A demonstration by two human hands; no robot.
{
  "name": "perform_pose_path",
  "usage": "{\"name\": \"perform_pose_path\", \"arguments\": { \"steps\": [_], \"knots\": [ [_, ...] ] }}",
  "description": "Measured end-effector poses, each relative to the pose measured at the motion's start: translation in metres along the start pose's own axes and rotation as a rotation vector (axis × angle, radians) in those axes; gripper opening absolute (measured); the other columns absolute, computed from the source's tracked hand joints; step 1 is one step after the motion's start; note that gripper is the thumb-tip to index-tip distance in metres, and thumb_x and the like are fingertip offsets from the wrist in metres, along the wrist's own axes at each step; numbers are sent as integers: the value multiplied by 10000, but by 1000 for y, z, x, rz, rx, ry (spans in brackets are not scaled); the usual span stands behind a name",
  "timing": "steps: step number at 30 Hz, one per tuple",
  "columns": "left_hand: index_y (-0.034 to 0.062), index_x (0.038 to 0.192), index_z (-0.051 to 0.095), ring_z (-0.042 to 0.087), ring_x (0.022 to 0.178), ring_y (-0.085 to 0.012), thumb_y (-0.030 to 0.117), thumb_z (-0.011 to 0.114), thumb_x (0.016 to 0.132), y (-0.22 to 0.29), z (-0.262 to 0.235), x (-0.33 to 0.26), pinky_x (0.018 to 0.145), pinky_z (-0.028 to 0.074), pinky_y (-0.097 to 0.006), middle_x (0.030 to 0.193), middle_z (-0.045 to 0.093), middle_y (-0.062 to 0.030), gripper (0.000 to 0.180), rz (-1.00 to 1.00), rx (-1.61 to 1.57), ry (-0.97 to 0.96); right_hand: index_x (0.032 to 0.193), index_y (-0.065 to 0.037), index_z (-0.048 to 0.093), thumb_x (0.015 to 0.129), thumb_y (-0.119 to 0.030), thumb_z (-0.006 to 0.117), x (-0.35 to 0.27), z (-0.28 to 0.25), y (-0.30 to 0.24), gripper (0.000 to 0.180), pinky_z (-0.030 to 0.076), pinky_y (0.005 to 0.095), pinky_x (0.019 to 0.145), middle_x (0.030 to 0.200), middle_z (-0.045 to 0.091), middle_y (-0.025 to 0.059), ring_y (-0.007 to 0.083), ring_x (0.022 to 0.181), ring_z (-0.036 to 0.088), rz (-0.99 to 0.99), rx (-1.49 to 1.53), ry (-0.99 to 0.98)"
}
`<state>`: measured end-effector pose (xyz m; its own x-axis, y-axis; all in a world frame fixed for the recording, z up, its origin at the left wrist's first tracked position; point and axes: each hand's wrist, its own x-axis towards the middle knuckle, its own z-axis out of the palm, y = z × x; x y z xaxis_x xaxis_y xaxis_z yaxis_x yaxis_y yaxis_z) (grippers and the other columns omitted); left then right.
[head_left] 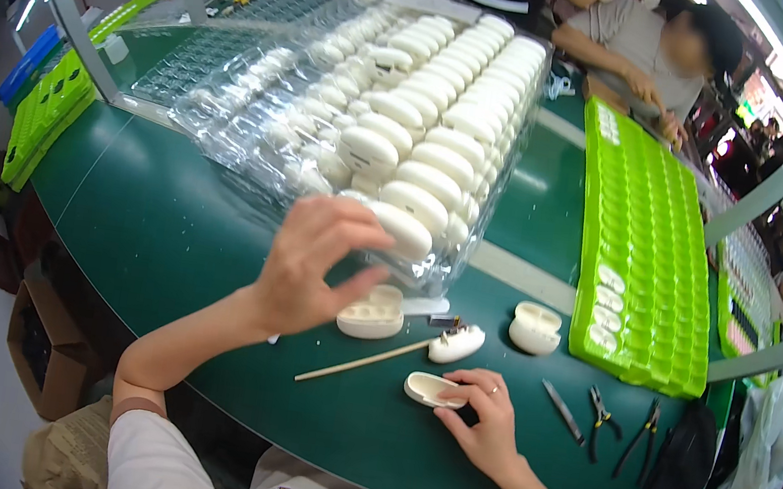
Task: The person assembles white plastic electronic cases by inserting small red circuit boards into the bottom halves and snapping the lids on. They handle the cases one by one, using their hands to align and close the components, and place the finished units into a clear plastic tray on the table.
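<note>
My right hand (486, 428) is closed on a small white oval shell (425, 386), its hollow side up, near the table's front edge. My left hand (314, 259) is raised, thumb and fingers apart, by the near end of stacked clear trays of white oval cases (393, 230); nothing shows in it. Under and beside that hand lies an open white case (369, 319) with hollows inside. Next to it are a thin wooden stick (360, 360), a white case part with exposed innards (458, 344), a small dark piece (444, 321) and a white strip (425, 305).
Another open white case (536, 329) stands near a bright green tray (648, 271) with several white pieces. Tweezers (563, 412) and two pliers (602, 424) lie at right on the green table (146, 210). Across the table a person (629, 53) works; metal posts frame the bench.
</note>
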<state>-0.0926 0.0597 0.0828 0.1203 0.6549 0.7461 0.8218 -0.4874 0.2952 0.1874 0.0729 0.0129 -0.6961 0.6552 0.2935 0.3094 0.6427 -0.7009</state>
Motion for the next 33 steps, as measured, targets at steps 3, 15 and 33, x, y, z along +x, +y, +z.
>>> {"name": "perform_pose_path", "arguments": {
  "steps": [3,15,33],
  "knots": [
    [40,922,583,557,889,-275,61,656,712,-50,-22,35,811,426,-347,904,592,-104,223,-121,106,15,922,-39,576,663,-76,725,2,2,-4,302,436,371,813,1026,581,94,282,946,529,63,-50,43],
    [13,996,582,579,898,-219,144,678,725,-160,12,122,802,447,-331,952,623,-109,316,-226,-49,-683,1014,-27,535,720,18,647,-6,4,5,318,459,280,727,1078,544,123,209,906,541,159,147,168],
    [108,1013,590,534,1081,-245,44,734,667,45,53,-5,934,357,-401,1068,613,-51,381,59,-830,-393,1317,-33,314,916,-231,491,19,-16,-20,482,504,296,707,1075,529,128,194,872,584,449,1651,-156]
  ]
}}
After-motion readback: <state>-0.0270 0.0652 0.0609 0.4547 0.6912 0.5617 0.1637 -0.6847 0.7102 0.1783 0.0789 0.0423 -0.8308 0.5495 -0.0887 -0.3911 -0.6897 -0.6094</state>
